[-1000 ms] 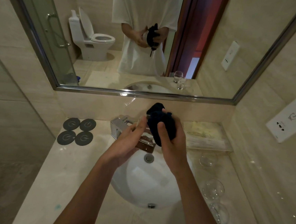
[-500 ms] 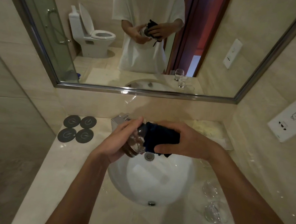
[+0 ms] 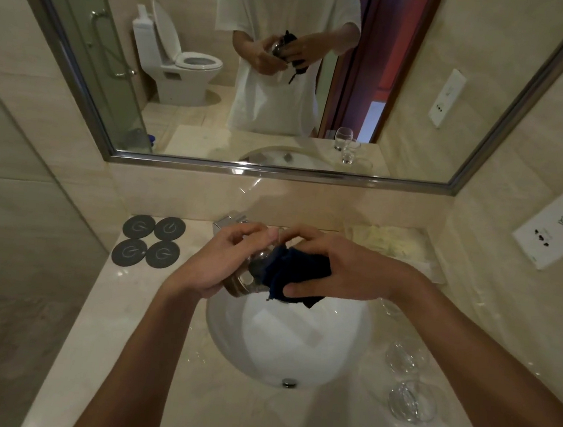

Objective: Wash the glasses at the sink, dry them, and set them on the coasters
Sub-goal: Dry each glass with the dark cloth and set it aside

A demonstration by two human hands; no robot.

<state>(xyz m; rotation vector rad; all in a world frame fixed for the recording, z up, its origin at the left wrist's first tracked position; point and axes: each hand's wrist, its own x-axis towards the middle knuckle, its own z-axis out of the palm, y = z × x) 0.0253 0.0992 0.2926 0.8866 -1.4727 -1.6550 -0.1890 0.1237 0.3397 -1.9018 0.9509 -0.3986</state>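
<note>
Above the white sink [image 3: 338, 363], my left hand [image 3: 220, 259] grips a clear glass [image 3: 250, 275] lying on its side. My right hand [image 3: 340, 270] holds a dark blue cloth [image 3: 298, 273] bunched against the glass's mouth. Several dark round coasters [image 3: 148, 240] lie bare on the counter at the back left. On the counter right of the sink stand two clear glasses [image 3: 405, 358] [image 3: 411, 401], and a third glass [image 3: 389, 306] is partly hidden by my right arm.
A chrome tap [image 3: 229, 223] sits behind my hands. A pale folded towel [image 3: 390, 244] lies at the back right. The mirror [image 3: 286, 76] reflects a person, a toilet and a glass shower door. A wall socket plate [image 3: 554, 226] is on the right wall.
The cloth was held upright over the glass; my right hand has swung to the right side and the glass now lies tipped sideways. My hands have dropped slightly toward the sink.
</note>
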